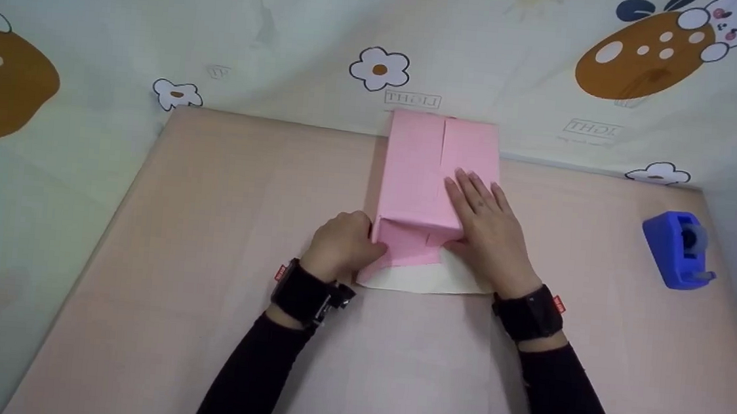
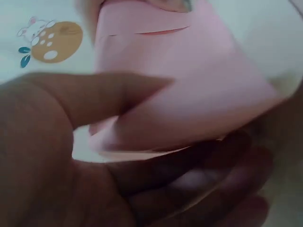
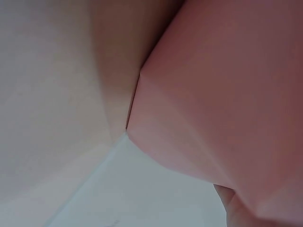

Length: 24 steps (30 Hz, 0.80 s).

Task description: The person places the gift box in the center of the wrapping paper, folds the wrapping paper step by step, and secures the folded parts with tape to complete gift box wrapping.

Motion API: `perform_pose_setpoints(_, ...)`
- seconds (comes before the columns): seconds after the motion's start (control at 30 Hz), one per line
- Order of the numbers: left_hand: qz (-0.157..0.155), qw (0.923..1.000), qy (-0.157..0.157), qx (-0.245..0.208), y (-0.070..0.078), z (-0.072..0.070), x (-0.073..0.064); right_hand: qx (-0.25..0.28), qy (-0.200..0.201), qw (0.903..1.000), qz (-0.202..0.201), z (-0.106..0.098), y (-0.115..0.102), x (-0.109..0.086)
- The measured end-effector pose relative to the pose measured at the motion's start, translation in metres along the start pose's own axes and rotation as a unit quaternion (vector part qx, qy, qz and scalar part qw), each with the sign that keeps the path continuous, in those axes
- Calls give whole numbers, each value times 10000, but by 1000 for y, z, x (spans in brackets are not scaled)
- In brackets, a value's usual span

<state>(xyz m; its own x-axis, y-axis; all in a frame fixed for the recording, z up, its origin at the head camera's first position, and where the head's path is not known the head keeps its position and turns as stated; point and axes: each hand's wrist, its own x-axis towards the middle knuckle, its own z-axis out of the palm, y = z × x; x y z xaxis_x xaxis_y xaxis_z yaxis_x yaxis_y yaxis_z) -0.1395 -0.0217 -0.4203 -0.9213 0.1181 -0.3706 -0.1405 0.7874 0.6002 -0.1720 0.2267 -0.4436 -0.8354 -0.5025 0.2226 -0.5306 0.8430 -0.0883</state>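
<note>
A folded pink paper packet (image 1: 413,177) lies near the table's far edge, with a seam down its upper part. Its near end gapes beneath a raised fold, and a cream-white sheet part (image 1: 428,281) spreads out below. At the lower left edge, my left hand (image 1: 343,241) pinches the paper. The left wrist view shows the thumb (image 2: 123,92) above the pink layer and the fingers below it. My right hand (image 1: 491,233) rests on the packet's right side with straight fingers; its thumb lies at the near fold. The right wrist view shows mostly pink paper (image 3: 227,94).
To the right on the table (image 1: 220,254) stands a blue tape dispenser (image 1: 675,251) with a roll in it. A patterned cloth (image 1: 302,44) with flowers hangs behind the table's far edge and along the sides.
</note>
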Motion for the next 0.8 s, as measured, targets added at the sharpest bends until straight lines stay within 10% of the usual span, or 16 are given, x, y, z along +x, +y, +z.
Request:
perform_pose_setpoints(0.17,58,9999,-129,20,4,-1,-2,26,16,10000,59,-1,-1,0)
perform_pose_setpoints(0.8,379,9858,1527,588,-1,24,14,-186,-124,9997,-81,0,0,-1)
